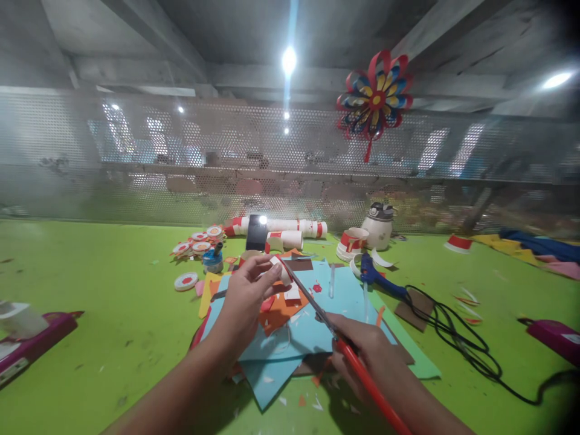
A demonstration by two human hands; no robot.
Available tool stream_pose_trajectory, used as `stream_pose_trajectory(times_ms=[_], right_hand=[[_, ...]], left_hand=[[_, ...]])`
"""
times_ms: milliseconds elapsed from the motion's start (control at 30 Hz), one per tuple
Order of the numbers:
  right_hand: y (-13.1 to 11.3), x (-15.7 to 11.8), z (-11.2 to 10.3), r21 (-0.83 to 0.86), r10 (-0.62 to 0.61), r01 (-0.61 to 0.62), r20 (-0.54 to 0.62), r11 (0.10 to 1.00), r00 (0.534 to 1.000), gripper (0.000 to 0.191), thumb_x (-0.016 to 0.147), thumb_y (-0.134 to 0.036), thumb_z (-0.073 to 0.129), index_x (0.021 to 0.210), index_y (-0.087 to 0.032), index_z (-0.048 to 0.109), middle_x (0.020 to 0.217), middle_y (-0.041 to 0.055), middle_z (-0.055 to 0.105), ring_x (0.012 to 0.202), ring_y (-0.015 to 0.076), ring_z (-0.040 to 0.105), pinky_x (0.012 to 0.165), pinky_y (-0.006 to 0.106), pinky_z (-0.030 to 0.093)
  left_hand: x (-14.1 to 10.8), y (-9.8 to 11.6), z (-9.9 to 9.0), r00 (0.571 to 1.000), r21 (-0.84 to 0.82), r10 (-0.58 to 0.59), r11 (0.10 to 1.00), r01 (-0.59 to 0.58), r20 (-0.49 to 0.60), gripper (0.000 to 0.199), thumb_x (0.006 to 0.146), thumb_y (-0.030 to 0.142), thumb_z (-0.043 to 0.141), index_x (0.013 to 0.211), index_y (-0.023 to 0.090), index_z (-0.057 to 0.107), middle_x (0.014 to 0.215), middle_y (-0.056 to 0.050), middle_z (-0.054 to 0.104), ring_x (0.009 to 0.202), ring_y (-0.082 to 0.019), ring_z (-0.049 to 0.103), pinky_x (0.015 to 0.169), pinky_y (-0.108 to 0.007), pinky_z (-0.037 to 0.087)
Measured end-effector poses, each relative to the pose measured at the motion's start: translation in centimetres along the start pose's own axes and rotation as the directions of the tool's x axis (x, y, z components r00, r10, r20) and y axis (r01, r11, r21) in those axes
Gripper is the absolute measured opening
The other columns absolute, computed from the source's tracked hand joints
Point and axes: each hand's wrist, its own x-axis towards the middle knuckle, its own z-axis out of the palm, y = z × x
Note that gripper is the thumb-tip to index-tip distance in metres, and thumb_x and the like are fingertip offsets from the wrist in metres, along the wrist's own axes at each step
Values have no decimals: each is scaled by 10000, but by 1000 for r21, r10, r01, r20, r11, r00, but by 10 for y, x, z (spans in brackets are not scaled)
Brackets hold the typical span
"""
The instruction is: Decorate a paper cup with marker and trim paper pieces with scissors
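My left hand [247, 296] pinches a small curved white piece with a red edge [284, 273], which looks like part of a paper cup. Scissors with red handles [312, 302] are gripped in my right hand [362, 338]; their blades reach up to the red edge of that piece. I cannot tell whether the blades are apart. Below both hands lie stacked sheets of light blue paper [308, 338] and an orange sheet [285, 317], strewn with small paper scraps.
A blue hot glue gun [380, 279] with a black cord lies right. Behind stand cut paper cups [352, 241], a white jug [378, 229], a phone-like dark slab [257, 232] and a blue jar [212, 260]. Round decorated discs [200, 246] sit left. Power strips [40, 344] flank the table.
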Motion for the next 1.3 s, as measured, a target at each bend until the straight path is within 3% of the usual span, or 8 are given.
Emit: stream_pose_trajectory(times_ms=[400,600,733,967,1300], right_hand=[[7,0,3,1,-42,42,-8,999,999,377,739,-80,465,1031,-190,676,904,35,739,786,207,673,687,270,484],[6,0,5,20,12,-12,-3,1000,1000,361,732,-69,443,975,-192,680,929,49,747,800,219,679,677,287,493],[4,1,5,-14,19,-19,-40,1000,999,412,712,-69,455,1039,-178,681,905,63,736,803,229,661,716,331,496],[6,-2,4,-66,39,-39,-6,997,999,439,788,-124,446,1181,-165,636,992,127,688,914,273,628,831,449,484],[2,-3,3,-181,102,-99,7,979,995,465,855,-127,451,1303,-147,573,983,133,646,901,272,613,805,448,501]], left_hand=[[0,2,0,1000,1,-9,1000,9,6,335,671,290,817,914,120,661,863,-91,681,768,-211,667,722,-374,571],[1,1,-2,999,-67,-19,998,21,39,300,697,272,793,930,127,672,868,-92,702,783,-211,679,727,-356,553],[4,1,-3,999,-79,1,997,3,41,280,730,272,767,950,132,666,847,-90,724,794,-222,699,771,-369,548],[2,4,-1,1000,-85,-9,996,9,1,286,676,244,804,906,141,670,807,-64,720,776,-207,699,757,-341,545],[0,1,0,999,-110,-29,993,32,24,264,685,235,801,899,145,675,865,-69,713,801,-189,675,738,-320,547]])
